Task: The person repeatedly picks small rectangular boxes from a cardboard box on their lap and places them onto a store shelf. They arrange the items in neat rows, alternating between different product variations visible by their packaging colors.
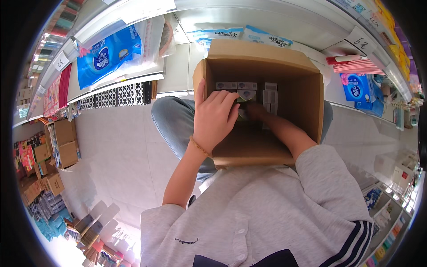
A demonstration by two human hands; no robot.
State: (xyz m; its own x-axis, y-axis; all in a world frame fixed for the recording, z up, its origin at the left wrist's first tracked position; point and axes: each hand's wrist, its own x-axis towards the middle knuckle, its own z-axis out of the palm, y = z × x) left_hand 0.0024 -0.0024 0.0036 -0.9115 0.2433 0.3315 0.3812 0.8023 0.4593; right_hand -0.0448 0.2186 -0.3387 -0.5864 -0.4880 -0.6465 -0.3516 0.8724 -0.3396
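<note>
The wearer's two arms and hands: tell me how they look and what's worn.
The left hand is bare, with a thin golden-brown bracelet at its wrist. The right hand is too shadowed for detail. The left sleeve and right sleeve are light grey and short.

The box (310,111) is plain brown, the cartons (270,95) inside pale grey. The shirt (275,196) is heather grey, one sleeve striped dark and white; the jeans (171,120) faded blue, the bracelet (199,146) golden brown. A bright blue pack (113,53) bears pink petals; the floor (120,147) is pale grey.
</note>
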